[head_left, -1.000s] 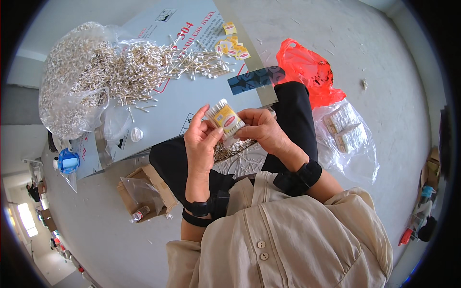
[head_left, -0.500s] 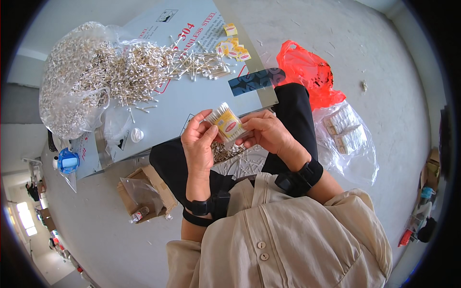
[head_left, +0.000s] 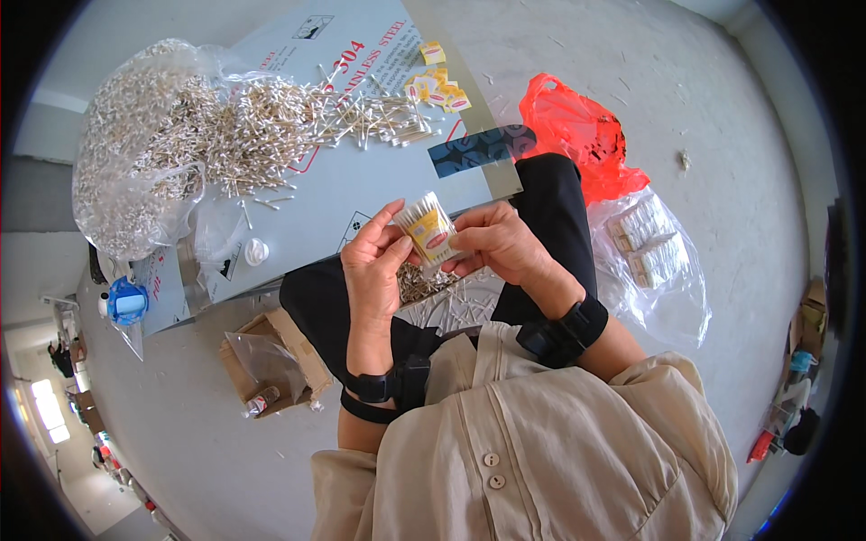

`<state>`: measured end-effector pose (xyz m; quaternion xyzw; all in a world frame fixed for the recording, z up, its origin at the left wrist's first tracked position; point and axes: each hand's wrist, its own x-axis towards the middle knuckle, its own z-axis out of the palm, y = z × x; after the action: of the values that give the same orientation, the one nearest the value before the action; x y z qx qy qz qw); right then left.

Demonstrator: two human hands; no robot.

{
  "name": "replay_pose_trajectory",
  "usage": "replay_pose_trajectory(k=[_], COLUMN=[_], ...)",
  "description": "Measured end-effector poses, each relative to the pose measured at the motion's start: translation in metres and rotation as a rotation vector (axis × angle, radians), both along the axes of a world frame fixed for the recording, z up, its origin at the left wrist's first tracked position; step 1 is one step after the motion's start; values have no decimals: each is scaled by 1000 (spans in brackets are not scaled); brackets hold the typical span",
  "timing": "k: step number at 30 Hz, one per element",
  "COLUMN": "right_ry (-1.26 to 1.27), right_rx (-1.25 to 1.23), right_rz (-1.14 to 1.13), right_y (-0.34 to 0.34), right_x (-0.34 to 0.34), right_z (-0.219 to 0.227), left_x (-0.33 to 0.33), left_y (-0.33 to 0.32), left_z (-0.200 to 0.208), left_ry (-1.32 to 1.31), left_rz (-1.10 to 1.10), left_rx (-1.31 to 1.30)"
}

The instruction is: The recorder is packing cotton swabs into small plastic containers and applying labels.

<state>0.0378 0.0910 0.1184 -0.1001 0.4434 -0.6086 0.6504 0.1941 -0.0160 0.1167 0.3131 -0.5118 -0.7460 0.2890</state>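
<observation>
Between my two hands is a small clear packet of cotton swabs with a yellow card in it, held tilted above my lap. My left hand pinches its left edge with thumb and fingers. At the right edge, my right hand grips it, thumb on top and fingers mostly hidden beneath. Under the packet, loose cotton swabs lie in a container at my lap, partly covered by my hands. On the table in front, a large heap of cotton swabs spills from a clear plastic bag.
Yellow cards lie near the right edge of the metal-sheet table. A red plastic bag and a clear bag of filled packets are at my right. A cardboard box stands on the floor, left. A small white round container sits on the table.
The packet has turned slightly in my hands, and my right thumb has shifted a little along its edge. Both hands keep hold of it in nearly the same place.
</observation>
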Motion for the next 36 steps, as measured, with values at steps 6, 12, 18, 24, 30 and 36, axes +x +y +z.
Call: replay_pose_trajectory(k=[6, 12, 18, 24, 30, 36], right_ry=[96, 72, 121, 221, 413, 454], right_rx=[15, 9, -5, -13, -73, -139], right_rz=[-19, -69, -144, -120, -120, -143], right_y=[-2, -1, -5, -3, -2, -4], right_x=[6, 4, 9, 9, 7, 9], right_z=[2, -9, -8, -11, -16, -14], left_x=[-8, -3, -5, -8, -4, 0], left_y=[7, 1, 0, 7, 2, -6], left_z=[6, 8, 1, -7, -4, -4], left_ry=[-43, -10, 16, 76, 142, 56], left_rz=[-23, -12, 146, 331, 274, 167], left_rx=[-180, -76, -37, 34, 73, 77])
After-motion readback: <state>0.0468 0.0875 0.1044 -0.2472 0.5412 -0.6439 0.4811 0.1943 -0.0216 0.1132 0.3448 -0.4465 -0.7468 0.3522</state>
